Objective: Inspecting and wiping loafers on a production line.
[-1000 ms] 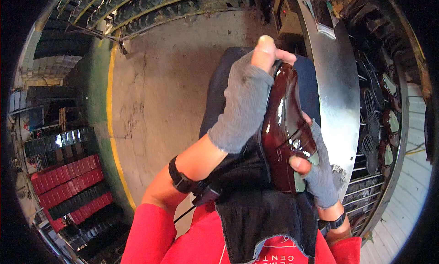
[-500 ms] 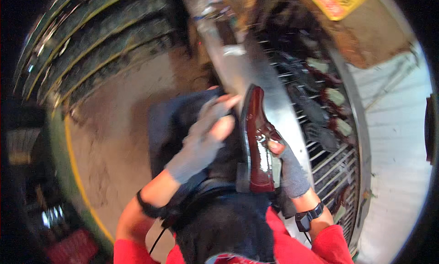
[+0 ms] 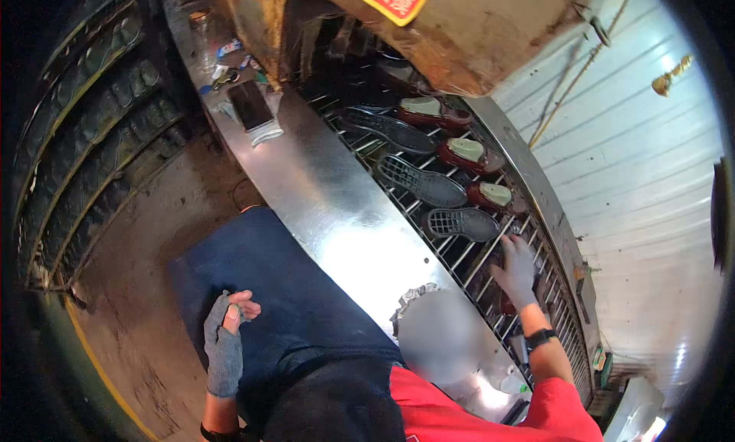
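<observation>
The glossy brown shoe, held in both hands a second ago, has been set on the wire conveyor rack (image 3: pixel 459 254), where the right hand (image 3: pixel 517 272) rests with fingers spread, the shoe hidden beneath it near the rack's far edge, while the left hand (image 3: pixel 226 335) lies loosely curled and empty on the blue-clad lap.

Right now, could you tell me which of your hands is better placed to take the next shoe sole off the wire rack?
The right hand seems better placed: it already rests on the wire rack, just below the nearest black sole. The left hand hangs by the blue apron, across the steel ledge.

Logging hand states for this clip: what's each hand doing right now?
Left hand: loosely curled, holding nothing, over the blue cloth.
Right hand: open, flat on the rack.
</observation>
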`<state>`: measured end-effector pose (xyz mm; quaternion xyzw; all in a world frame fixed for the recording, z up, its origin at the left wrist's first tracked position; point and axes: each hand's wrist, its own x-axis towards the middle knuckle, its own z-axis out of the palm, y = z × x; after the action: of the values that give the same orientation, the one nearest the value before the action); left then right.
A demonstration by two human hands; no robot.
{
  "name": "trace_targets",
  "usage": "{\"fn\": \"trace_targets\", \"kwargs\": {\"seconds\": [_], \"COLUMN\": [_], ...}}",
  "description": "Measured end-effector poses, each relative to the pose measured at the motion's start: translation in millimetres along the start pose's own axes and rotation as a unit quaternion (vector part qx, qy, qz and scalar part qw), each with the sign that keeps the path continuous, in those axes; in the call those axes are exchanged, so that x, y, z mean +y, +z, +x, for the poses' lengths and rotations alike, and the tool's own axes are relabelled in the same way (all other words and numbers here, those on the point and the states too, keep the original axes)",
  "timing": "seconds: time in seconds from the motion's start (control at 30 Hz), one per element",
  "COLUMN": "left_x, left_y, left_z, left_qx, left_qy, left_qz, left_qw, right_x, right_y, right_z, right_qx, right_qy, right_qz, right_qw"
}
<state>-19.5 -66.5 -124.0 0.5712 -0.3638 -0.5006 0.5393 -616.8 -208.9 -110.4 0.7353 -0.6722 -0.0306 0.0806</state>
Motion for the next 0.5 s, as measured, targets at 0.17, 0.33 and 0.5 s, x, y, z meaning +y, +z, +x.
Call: {"fn": "trace_targets", "kwargs": {"seconds": [0.17,0.33,0.5], "left_x": [12.2,18.5,18.4], "left_y": [17.3,29.5,80.7], "left_z": [20.6,25.8,41.9], "left_qx": [-0.037,-0.048,-0.162], "left_qy": [-0.006,-0.084,-0.115], "left_qz": [0.015,-0.118,-0.079], "left_qw": [0.999,0.988,0.977], "right_x": [-91.2,-154.6,-205.1], "right_y": [17.0,-59.9,-89.5], "right_z": [78.0,92.8,49.3], "right_qx": [-0.033,-0.033,-0.024], "right_qy": [-0.164,-0.179,-0.453], "right_qz": [0.182,0.148,0.323], "right_qw": [0.969,0.972,0.831]}}
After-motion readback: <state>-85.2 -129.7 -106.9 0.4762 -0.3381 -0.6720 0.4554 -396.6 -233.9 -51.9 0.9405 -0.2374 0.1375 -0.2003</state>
